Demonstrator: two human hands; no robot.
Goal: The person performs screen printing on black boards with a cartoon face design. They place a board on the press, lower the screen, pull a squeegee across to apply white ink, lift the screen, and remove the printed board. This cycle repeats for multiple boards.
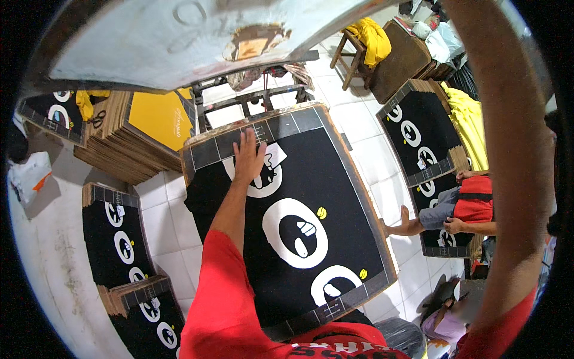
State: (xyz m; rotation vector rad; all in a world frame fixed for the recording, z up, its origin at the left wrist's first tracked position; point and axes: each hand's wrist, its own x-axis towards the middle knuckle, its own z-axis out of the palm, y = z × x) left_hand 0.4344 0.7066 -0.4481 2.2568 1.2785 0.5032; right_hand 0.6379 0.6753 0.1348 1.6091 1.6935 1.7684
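Note:
In front of me lies a board [227, 140] with white grid marks along its dark border. A black fabric panel [353, 173] is spread over it, printed with large white rings and small yellow marks. My left hand [248, 157] rests flat with fingers apart near the board's far edge, over the topmost ring. Beside its fingers is a small white paper-like piece [276, 154]. My right arm [508, 149] is raised along the right side, and its hand is beyond the upper edge of the picture.
A large pale panel [143, 42] with a torn patch hangs above the board's far side. Stacked boards [113, 149] and fabric-covered boards [122, 239] stand left. At right are more printed boards [412, 131], yellow cloth [469, 119] and a person in red [475, 200]; another person sits lower right.

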